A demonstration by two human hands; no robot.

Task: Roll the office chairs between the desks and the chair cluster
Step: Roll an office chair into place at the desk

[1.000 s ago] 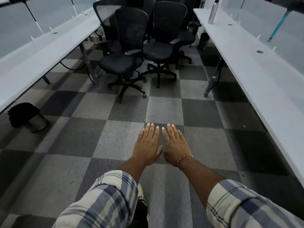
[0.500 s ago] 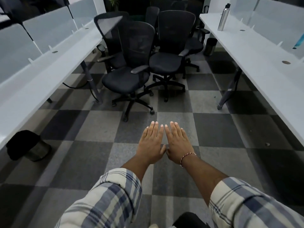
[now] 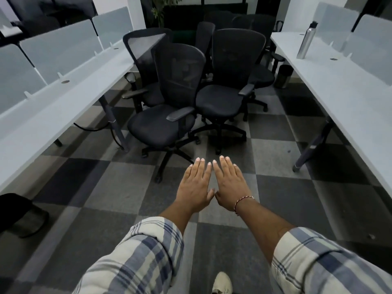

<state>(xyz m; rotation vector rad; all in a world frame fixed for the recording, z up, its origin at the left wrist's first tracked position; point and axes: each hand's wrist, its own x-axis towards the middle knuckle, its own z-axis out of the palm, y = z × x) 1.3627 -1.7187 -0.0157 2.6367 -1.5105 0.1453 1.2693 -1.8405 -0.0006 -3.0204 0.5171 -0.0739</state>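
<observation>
A cluster of black mesh-backed office chairs fills the aisle ahead. The nearest chair stands at the left front, its seat facing me. A second chair stands just right of it, and several more crowd behind them. My left hand and my right hand stretch forward side by side, palms down, fingers straight, holding nothing. Both hover over the carpet a short way in front of the nearest chair's wheeled base, touching no chair. My right wrist wears a thin bracelet.
A long white desk with frosted dividers runs along the left, another white desk along the right. A steel bottle stands on the right desk. A black bin lies under the left desk, another bin by the right desk.
I have walked toward the chair cluster, which now looks larger and nearer. My hands stay flat and side by side, holding nothing.
</observation>
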